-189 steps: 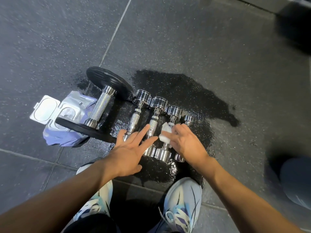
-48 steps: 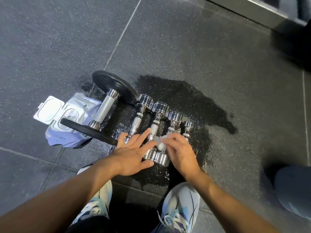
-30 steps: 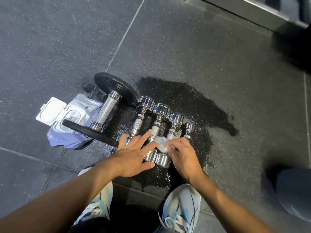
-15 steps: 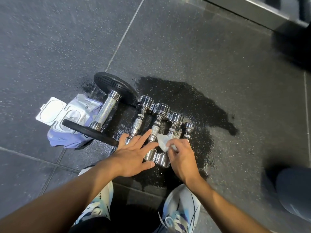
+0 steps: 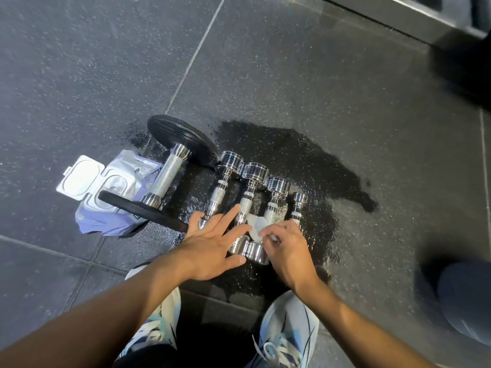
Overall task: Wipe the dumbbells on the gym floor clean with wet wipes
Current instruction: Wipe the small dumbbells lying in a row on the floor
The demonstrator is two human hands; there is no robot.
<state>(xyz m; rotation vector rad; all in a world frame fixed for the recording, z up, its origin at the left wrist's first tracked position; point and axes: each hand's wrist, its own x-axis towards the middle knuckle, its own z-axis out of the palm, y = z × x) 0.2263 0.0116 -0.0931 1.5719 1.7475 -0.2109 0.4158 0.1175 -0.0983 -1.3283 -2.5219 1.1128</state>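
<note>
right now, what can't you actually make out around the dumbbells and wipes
- Near ends of the two left chrome dumbbells: head view, under the left hand.
- Wet wipe: mostly hidden by the right hand.
- Wipes pack label: blocked by the black plate dumbbell.
- Grey shape: cut off by the right edge.

Four small dumbbells (image 5: 249,197) lie side by side on the floor (image 5: 318,88); the large dumbbell (image 5: 167,176) lies left of them, the wipes pack (image 5: 106,192) beyond it.
</note>
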